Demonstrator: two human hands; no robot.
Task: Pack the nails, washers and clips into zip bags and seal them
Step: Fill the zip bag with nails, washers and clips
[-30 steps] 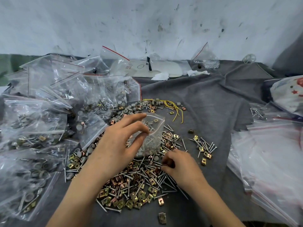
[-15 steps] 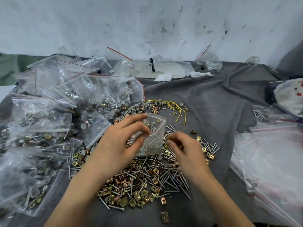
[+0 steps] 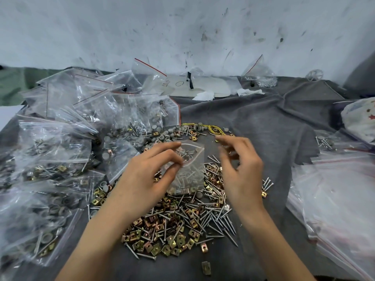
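A small clear zip bag (image 3: 189,176) with nails and clips inside stands at the middle of the grey cloth (image 3: 263,126), its mouth open upward. My left hand (image 3: 148,179) pinches the near edge of that mouth between thumb and fingers. To the right of the mouth hovers my right hand (image 3: 240,171), blurred, fingers loosely spread, nothing visible in them. A heap of loose nails and brass-coloured clips (image 3: 178,226) lies below both hands. Grey round washers (image 3: 162,136) are scattered behind the bag.
Filled zip bags (image 3: 52,159) are piled along the left side. A stack of empty zip bags (image 3: 334,199) lies at the right. Yellow wire (image 3: 214,129) lies behind the right hand. White paper (image 3: 205,86) rests by the wall. One clip (image 3: 206,267) sits near the front edge.
My right hand rose from the heap of nails and clips to beside the bag's mouth, and its fingers spread. My left hand kept its pinch on the bag.
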